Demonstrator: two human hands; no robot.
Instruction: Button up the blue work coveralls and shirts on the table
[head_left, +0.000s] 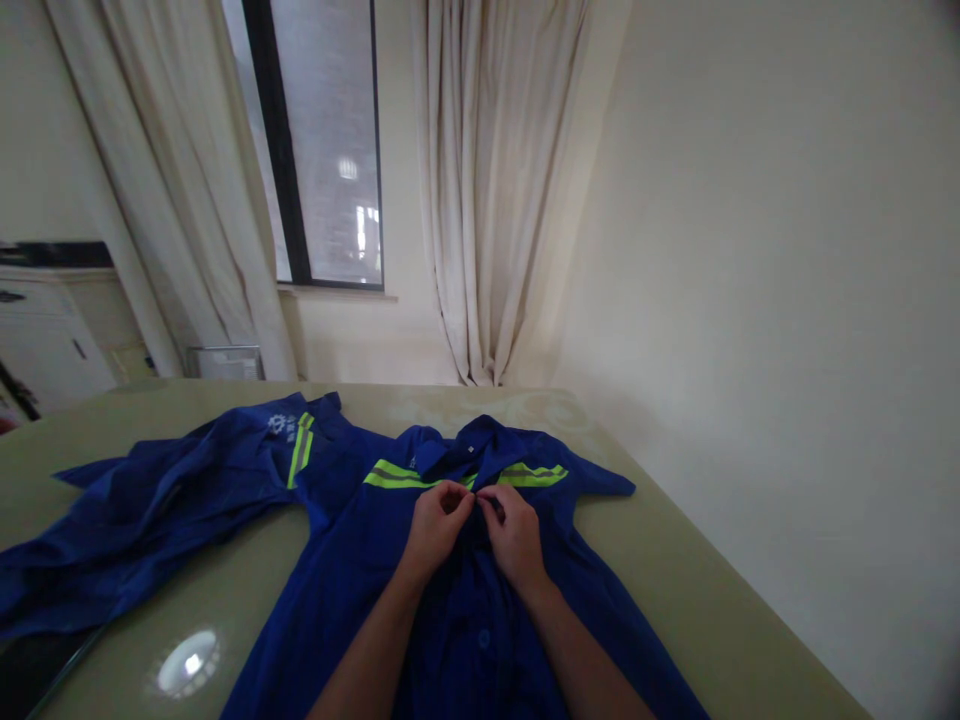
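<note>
A blue work shirt (352, 590) with yellow-green and grey reflective bands lies spread out in front of me, its collar pointing away. My left hand (439, 525) pinches the front edge of the shirt just below the collar. Right beside it, my right hand (514, 530) pinches the same front edge from the other side, fingertips nearly touching the left ones. Whatever small part sits between the fingertips is hidden. Lower on the front, a round blue button (484, 638) shows between my forearms.
To the left lies a second blue garment (202, 490) with a white logo and a reflective stripe, touching the shirt. Both rest on a glossy greenish table (660, 580). A wall (765, 300) borders the table's right side. Behind are curtains (495, 200) and a window (330, 140).
</note>
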